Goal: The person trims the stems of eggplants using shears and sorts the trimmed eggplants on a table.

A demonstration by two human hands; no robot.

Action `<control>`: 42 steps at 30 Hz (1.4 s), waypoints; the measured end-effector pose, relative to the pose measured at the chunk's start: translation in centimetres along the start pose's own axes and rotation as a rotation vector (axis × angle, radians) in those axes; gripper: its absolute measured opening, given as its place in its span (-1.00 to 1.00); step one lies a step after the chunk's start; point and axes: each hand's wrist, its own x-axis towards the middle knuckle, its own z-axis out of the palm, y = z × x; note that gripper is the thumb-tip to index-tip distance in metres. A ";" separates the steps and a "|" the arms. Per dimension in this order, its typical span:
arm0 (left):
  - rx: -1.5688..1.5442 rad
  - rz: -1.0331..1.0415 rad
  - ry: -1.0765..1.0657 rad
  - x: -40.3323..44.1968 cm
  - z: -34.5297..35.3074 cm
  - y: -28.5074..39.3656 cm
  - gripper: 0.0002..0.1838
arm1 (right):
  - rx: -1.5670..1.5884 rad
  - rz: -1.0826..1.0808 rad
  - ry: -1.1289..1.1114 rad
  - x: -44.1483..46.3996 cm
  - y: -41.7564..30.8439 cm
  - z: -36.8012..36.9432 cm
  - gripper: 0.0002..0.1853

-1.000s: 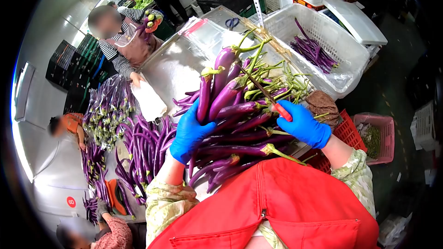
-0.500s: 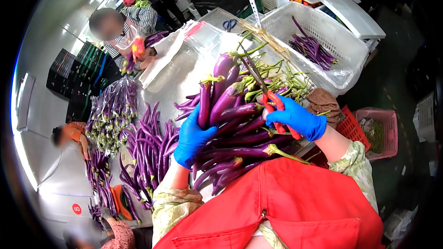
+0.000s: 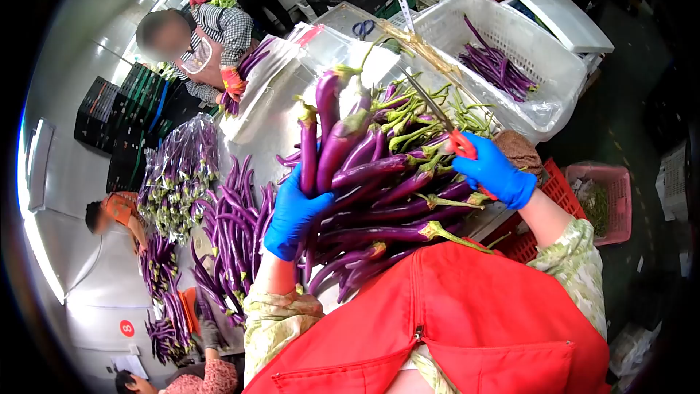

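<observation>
left hand (image 3: 297, 213) clamped round bunched eggplants (image 3: 335, 149), centre of frame; lower ends hidden by hand, tops blurred. right hand (image 3: 497, 174), right of centre, wrapped round red-handled scissors (image 3: 461, 144); handles partly covered, blades seem closed, hard to be sure. loose eggplants (image 3: 390, 208) heaped on bench (image 3: 271, 125) between hands. since half second ago: scissors shifted right, bunched eggplants shifted left.

Over my feed I'm seeing a person in a pink apron (image 3: 208, 64) standing at far left, near stacked dark crates (image 3: 95, 111). Blue scissors (image 3: 363, 28) are lying on the far side. At far right, a white lid (image 3: 563, 16) is resting beside a white crate (image 3: 543, 55); nearer, a pink basket (image 3: 621, 213) is sitting beside a red basket (image 3: 560, 191).
</observation>
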 end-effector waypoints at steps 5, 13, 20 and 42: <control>-0.052 -0.069 -0.156 -0.3 -2.1 0.6 -0.37 | -0.651 -0.046 -0.074 0.5 0.5 -3.0 -0.51; 0.010 -0.090 -0.198 -1.1 -0.9 1.0 -0.31 | -0.734 -0.051 -0.116 1.8 -2.0 -2.7 -0.41; 0.059 -0.124 -0.263 -1.2 -0.3 1.9 -0.27 | -0.839 -0.119 -0.133 1.9 -2.6 -3.5 -0.50; 0.628 0.103 -0.138 0.1 1.1 1.5 -0.25 | -1.208 -0.694 0.135 2.0 -4.9 1.4 -0.65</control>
